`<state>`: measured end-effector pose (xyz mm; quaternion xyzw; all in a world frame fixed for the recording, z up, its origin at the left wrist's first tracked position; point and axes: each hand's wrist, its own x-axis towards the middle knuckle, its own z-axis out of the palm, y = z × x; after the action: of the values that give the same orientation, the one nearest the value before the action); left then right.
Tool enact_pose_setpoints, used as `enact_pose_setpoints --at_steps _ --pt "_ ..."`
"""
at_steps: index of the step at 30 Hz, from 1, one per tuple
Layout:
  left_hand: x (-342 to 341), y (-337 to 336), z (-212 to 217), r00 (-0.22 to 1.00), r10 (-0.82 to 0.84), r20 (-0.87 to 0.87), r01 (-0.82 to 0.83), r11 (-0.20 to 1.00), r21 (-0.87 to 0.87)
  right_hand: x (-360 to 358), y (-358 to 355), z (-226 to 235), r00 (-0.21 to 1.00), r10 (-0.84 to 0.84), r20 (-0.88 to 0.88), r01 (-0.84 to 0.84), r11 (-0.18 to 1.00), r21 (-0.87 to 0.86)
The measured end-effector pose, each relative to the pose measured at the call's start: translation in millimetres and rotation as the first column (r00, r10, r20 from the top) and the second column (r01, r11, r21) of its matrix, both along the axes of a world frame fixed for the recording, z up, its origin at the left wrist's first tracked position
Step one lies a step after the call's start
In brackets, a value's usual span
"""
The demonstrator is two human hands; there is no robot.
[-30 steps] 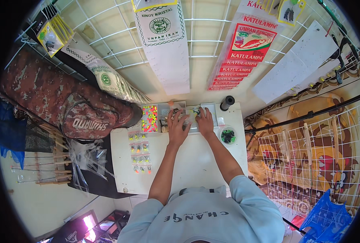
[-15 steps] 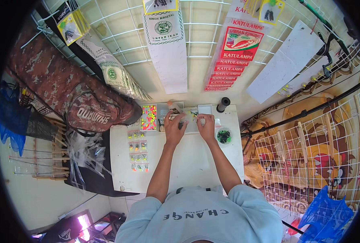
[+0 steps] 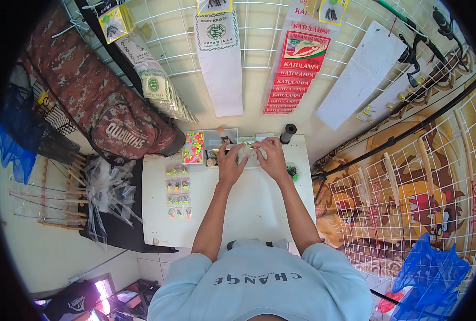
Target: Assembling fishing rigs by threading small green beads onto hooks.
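My left hand [image 3: 229, 165] is pinched on a small clear plastic bag [image 3: 245, 156] above the back of the white table. Close beside it, my right hand [image 3: 270, 158] has its thumb and fingers drawn together at the bag's right side. A tiny yellow-green thing [image 3: 249, 143] shows by the right fingertips, too small to name. Behind the hands sits a grey divided tray [image 3: 211, 139], partly hidden by them. At its left is a box of bright red, yellow and green small pieces [image 3: 193, 148]. Small clear packets [image 3: 179, 185] lie in rows on the left of the table.
A tub with dark and green pieces [image 3: 292, 171] stands right of my right hand, partly covered by it. A black cylinder [image 3: 288, 134] stands at the back right. A camouflage bag [image 3: 123, 125] leans at the left. Packets hang from the white wall grid [image 3: 264, 53].
My right hand has moved left and closer to my left hand, its fingers now at the plastic bag. The whole view has shifted slightly.
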<state>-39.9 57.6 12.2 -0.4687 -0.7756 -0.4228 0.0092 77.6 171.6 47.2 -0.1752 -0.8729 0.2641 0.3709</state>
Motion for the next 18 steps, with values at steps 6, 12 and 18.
enact_pose_setpoints --at_steps 6,12,18 --pt "2.3 0.6 4.2 1.0 -0.004 0.018 0.005 1.0 -0.018 -1.0 -2.2 9.4 0.992 0.032 0.126 -0.044 0.995 0.095" --pt "-0.7 2.1 -2.8 0.999 -0.036 -0.002 0.036 0.998 -0.042 -4.9 -0.7 11.8 0.992 0.077 0.102 -0.08 0.996 0.026" --pt "-6.7 3.0 -18.1 1.0 0.021 0.003 -0.021 1.0 -0.007 -4.1 7.4 1.8 0.996 0.051 0.07 -0.048 0.998 -0.039"
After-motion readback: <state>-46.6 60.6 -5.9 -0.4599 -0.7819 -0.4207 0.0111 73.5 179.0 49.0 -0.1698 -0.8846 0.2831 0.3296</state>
